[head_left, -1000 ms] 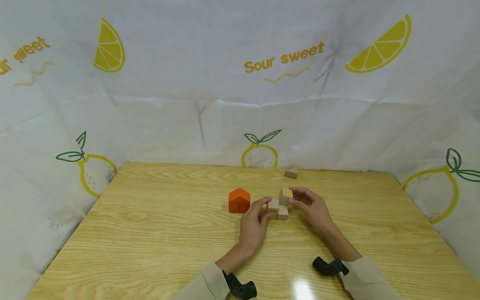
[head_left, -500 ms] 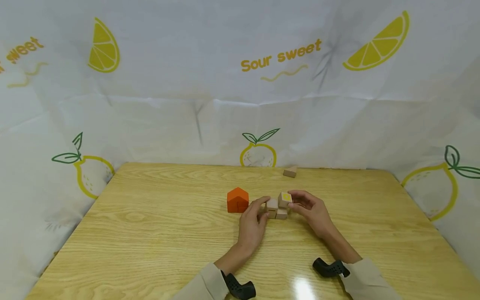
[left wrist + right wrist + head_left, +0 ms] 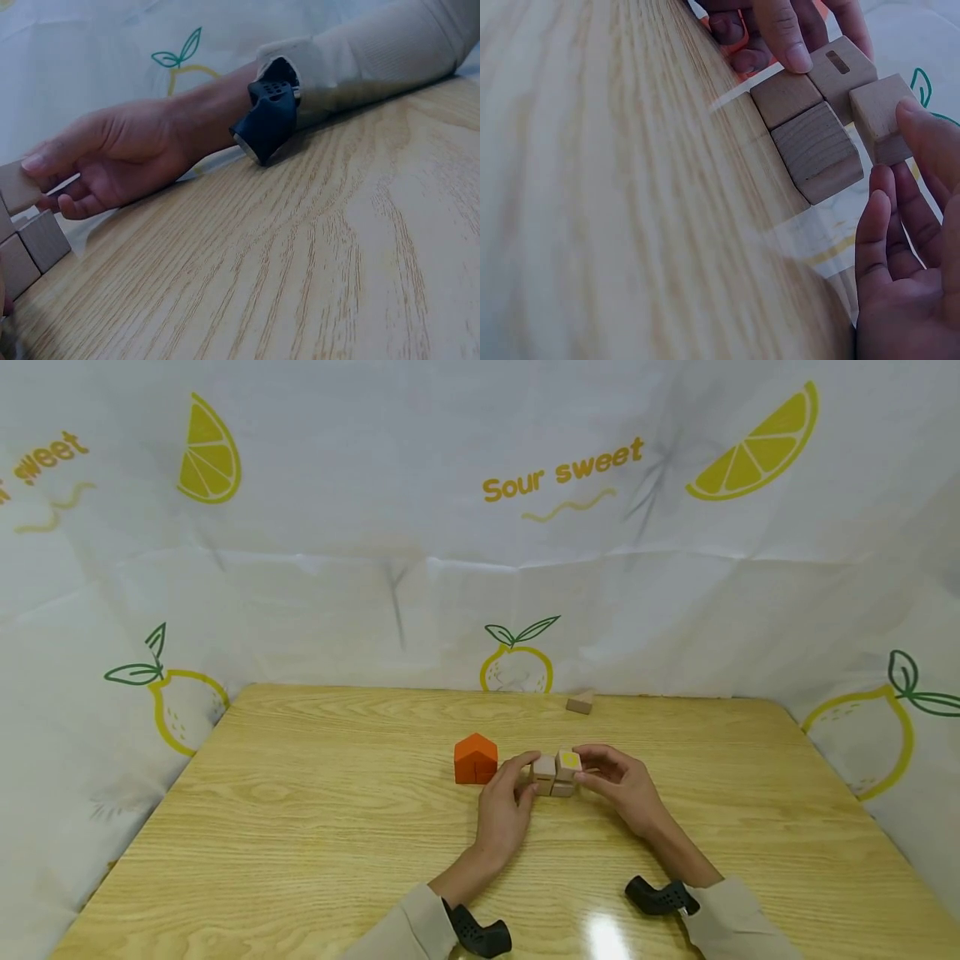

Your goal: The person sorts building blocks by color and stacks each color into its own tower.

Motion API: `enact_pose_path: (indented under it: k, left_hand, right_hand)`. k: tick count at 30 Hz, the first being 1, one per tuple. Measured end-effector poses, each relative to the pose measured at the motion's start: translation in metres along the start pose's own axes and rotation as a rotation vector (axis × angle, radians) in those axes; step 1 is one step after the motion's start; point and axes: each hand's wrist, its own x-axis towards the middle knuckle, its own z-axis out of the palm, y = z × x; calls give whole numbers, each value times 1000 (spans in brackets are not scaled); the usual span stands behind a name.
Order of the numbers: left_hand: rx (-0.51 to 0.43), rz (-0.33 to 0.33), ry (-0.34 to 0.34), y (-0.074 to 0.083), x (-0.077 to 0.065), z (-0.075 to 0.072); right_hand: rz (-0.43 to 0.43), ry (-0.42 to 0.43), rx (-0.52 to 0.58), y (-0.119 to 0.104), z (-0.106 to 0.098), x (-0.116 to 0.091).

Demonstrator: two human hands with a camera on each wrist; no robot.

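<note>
Right hand (image 3: 622, 783) pinches the yellow-faced cube (image 3: 568, 762) between fingertip and thumb, setting it onto the upper tier of the small wooden block stack (image 3: 553, 777) mid-table. Left hand (image 3: 506, 806) braces that stack, its thumb curled against the slotted block (image 3: 841, 67). Placement looks nearly done; next calls for squaring the cube flush, then letting go gently. Orange house block (image 3: 476, 759) sits just left.

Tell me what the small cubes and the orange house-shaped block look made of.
The small cubes look like unpainted wood: pale tan, with visible grain lines on their faces. One cube has a yellow top. The orange house-shaped block is evenly matte orange, probably painted wood; no grain shows.
</note>
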Motion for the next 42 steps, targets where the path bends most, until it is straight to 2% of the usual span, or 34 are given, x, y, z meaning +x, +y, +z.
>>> enact_pose_path:
  k: [22,42]
  left_hand:
    - [1,1,1,2,0,0]
    - [4,1,-7,1,0,-1]
  right_hand:
    - [-40,-61,-6,0,-1,0]
    - [-48,-78,-4,3,-2,0]
